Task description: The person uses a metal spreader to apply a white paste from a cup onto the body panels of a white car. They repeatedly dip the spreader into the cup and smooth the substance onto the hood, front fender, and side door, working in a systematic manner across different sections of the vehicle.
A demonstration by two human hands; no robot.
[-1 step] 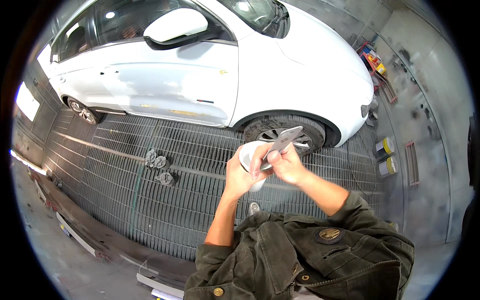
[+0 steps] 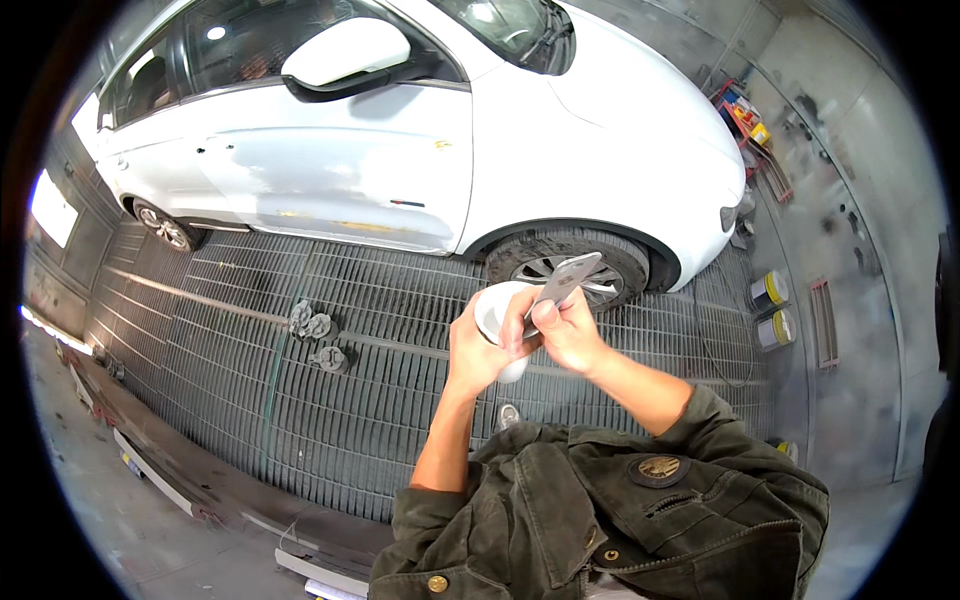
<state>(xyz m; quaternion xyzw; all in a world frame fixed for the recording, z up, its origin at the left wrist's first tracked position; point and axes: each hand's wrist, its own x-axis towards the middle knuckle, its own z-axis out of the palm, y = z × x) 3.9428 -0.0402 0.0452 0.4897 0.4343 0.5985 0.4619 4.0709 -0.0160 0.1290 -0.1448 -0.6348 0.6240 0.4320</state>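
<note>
In front of my chest, my left hand (image 2: 470,352) is wrapped round a white, round, cup-like container (image 2: 489,304). A smaller white part shows beneath the fingers. Close against it, my right hand (image 2: 580,338) pinches a thin, flat silver plate (image 2: 573,275) with a dark mark on its face. The plate is tilted, its upper end pointing up and to the right. Its lower end is hidden by the fingers, so I cannot tell whether it touches the container. Beyond both hands is the front wheel (image 2: 612,262) of a white car (image 2: 620,130).
Grey and yellowish patches mark the car's front door (image 2: 375,170). Grey crumpled lumps (image 2: 312,322) lie on the slatted floor grating (image 2: 330,430). Two tins (image 2: 770,292) stand by the right wall, with a red rack (image 2: 745,125) farther back. Long pale strips (image 2: 160,470) lie at the lower left.
</note>
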